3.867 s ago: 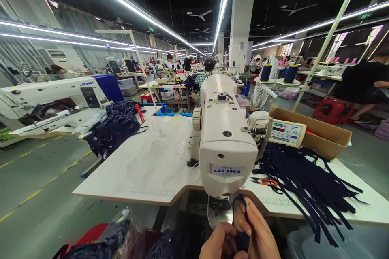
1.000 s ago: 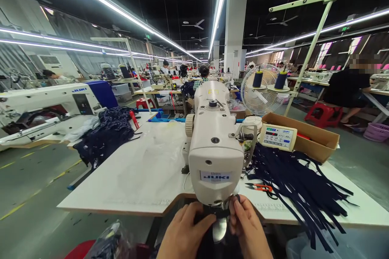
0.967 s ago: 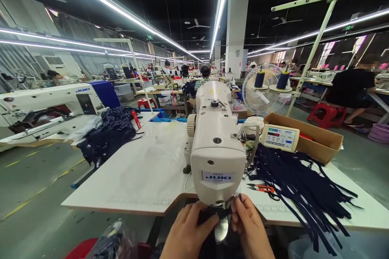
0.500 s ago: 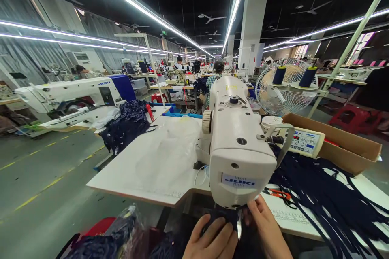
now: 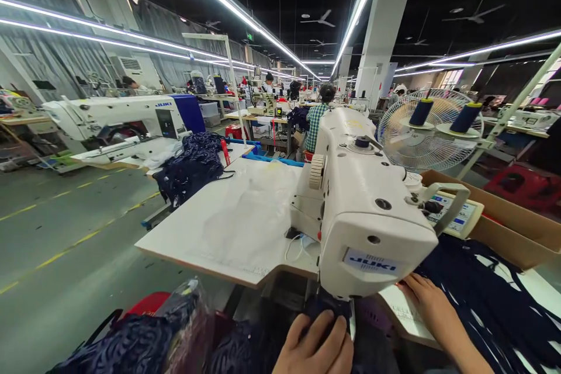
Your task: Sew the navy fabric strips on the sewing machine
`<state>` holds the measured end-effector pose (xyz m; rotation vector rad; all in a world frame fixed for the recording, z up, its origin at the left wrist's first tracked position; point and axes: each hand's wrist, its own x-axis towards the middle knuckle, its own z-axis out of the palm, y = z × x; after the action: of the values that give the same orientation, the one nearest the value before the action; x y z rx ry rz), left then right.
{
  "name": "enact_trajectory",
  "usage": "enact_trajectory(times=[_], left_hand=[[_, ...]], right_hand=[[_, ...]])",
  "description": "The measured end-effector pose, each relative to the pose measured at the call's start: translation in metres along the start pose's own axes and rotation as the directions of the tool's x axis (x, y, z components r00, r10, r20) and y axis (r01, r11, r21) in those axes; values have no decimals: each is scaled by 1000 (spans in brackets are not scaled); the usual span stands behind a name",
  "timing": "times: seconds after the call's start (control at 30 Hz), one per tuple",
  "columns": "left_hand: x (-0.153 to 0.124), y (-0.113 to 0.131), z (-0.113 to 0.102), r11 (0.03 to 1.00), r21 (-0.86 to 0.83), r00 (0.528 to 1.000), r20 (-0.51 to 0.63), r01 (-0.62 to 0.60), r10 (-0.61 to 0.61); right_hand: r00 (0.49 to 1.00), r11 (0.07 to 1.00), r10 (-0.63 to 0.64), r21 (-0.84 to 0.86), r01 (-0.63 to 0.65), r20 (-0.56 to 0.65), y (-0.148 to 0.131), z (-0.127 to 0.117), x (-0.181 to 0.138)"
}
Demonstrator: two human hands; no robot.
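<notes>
Desk fan (image 5: pixel 427 140) behind thread cones, cardboard box (image 5: pixel 517 222), control panel (image 5: pixel 460 217)

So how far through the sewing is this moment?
Done: a heap of navy pieces lies at the table's far left. In hand: the left hand presses dark fabric under the sewing machine; the right hand rests on the table beside the navy strips. Left: those strips.

Left hand (image 5: pixel 316 346) pressing dark fabric (image 5: pixel 326 308) under the sewing machine (image 5: pixel 367 216); right hand (image 5: pixel 427 304) lying on the white table (image 5: pixel 232 228) beside navy strips (image 5: pixel 491 298); fan (image 5: pixel 427 131) standing behind.
</notes>
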<state>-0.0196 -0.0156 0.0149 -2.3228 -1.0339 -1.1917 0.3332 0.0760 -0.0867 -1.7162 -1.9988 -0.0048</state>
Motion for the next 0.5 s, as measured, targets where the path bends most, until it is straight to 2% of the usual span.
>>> enact_trajectory(times=[0.07,0.17,0.4,0.5], left_hand=[[0,4,3,999,-11,998,-46,30,-30],[0,7,6,999,-9,998,-47,47,-47],[1,7,3,998,-1,998,10,68,-68],[0,7,3,995,-15,994,54,99,-98]], right_hand=[[998,994,-63,-93,62,-6,3,3,-4],[994,972,-105,-214,95,-35,6,2,-9],[985,918,-87,-396,21,-149,20,-18,-15],[976,905,-86,-425,-7,-200,21,-15,-17]])
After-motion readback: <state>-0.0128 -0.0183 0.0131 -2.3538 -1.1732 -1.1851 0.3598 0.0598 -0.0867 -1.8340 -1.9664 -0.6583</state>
